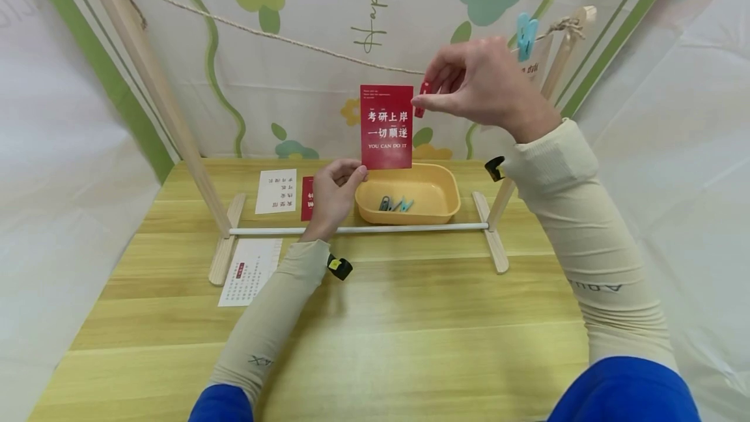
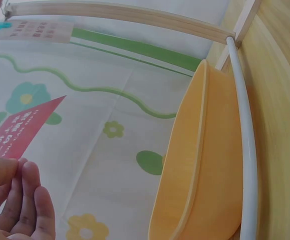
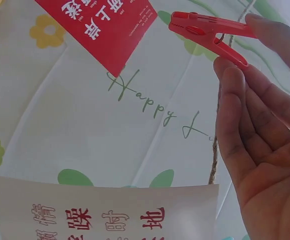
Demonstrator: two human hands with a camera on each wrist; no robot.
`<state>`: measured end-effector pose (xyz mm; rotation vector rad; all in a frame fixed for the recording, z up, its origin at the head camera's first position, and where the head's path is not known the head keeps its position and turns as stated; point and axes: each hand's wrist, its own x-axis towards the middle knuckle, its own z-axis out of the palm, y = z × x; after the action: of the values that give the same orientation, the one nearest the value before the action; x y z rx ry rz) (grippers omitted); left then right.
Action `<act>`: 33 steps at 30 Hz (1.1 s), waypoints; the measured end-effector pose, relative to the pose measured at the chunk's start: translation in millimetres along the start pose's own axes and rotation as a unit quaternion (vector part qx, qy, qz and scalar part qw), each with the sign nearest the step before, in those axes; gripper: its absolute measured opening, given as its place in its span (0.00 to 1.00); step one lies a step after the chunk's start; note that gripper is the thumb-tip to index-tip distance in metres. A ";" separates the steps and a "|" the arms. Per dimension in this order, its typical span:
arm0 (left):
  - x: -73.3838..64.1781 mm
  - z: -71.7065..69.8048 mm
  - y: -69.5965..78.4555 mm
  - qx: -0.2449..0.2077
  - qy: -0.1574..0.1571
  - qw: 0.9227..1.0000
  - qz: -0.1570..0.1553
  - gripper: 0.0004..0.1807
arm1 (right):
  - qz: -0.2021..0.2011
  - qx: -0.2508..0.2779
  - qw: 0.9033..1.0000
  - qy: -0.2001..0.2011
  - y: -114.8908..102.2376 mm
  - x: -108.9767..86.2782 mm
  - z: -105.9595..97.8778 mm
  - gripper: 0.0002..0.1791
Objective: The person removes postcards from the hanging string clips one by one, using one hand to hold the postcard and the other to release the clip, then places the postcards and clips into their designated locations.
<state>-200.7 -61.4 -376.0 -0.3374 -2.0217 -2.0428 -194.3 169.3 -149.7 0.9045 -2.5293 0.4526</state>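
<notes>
My left hand (image 1: 333, 195) pinches a red card (image 1: 387, 126) with white lettering by its lower left corner, holding it upright under the sagging rope (image 1: 263, 34). To its right, my right hand (image 1: 486, 83) pinches a red clothespin (image 3: 205, 32) by its handle ends between thumb and fingers. The clothespin's nose points towards the card, with a small space between them in the right wrist view. The rope passes close behind the clothespin; whether they touch I cannot tell. A light blue clothespin (image 1: 527, 36) sits on the rope near the right post, at a pale card (image 3: 105, 210) hanging there.
Wooden posts (image 1: 158, 103) carry the rope, joined low down by a white rod (image 1: 404, 229). Behind the rod, a yellow basin (image 1: 436, 210) holds several clothespins (image 1: 404, 205). White cards (image 1: 277, 191) and another red card (image 1: 306, 199) lie on the table (image 1: 410, 318) at left.
</notes>
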 end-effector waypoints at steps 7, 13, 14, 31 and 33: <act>-1.3 -3.8 -0.8 -0.007 -0.004 1.000 -0.004 0.10 | 0.005 0.004 1.000 -0.018 4.2 -2.9 7.1 0.12; -3.1 -8.0 -2.5 -0.006 -0.003 1.000 -0.005 0.11 | -0.006 0.003 1.000 -0.029 7.8 -5.9 11.7 0.11; -3.3 -8.7 -2.8 -0.007 -0.002 1.000 -0.006 0.11 | -0.006 0.004 1.000 -0.031 8.2 -6.7 12.3 0.11; -10.8 -18.4 -11.0 0.007 0.011 1.000 -0.022 0.11 | 0.007 0.029 0.998 -0.063 18.4 -15.9 28.2 0.09; -11.3 -19.2 -12.5 0.007 0.011 1.000 -0.021 0.11 | 0.018 0.033 0.997 -0.069 18.7 -17.5 30.1 0.09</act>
<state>-194.0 -80.4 -391.7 -0.2724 -2.0460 -2.0462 -202.5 179.3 -187.1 0.9468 -2.6737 0.5045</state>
